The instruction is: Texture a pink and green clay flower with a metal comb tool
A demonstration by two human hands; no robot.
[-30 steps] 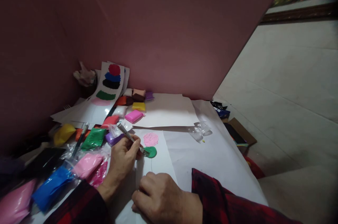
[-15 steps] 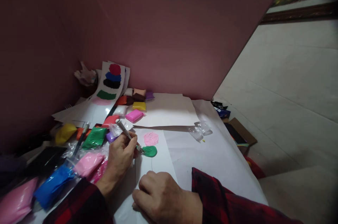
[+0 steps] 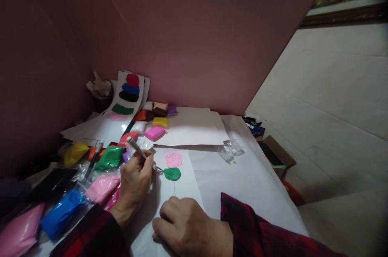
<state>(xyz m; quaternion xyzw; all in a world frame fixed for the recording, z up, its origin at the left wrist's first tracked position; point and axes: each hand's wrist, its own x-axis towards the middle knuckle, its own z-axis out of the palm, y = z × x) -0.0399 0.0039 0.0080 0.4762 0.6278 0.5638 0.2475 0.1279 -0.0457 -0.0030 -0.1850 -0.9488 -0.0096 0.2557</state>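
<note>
My left hand (image 3: 136, 184) is closed around a fork (image 3: 135, 146), its pale handle slanting up and to the left. The tines are at the left edge of a flat green clay oval (image 3: 172, 173), whose left part bears grooves. Directly above the oval is a rough-textured pink clay round (image 3: 173, 159). Both are on a white paper strip (image 3: 189, 184), where a thin line runs down from the green oval. My right hand (image 3: 184, 224) rests as a fist on the lower part of this strip; its curled fingers hide whatever is under or inside them.
Several packets of coloured clay, among them a blue one (image 3: 62, 214) and a green one (image 3: 109, 158), crowd the left side. Behind them leans a sheet with coloured patches (image 3: 129, 95). Crumpled clear wrappers (image 3: 230, 151) lie to the right. A pink wall (image 3: 182, 47) bounds the back.
My left hand has moved slightly left with the fork, drawing the tines from on top of the green oval to its left edge. My right hand has stayed in place.
</note>
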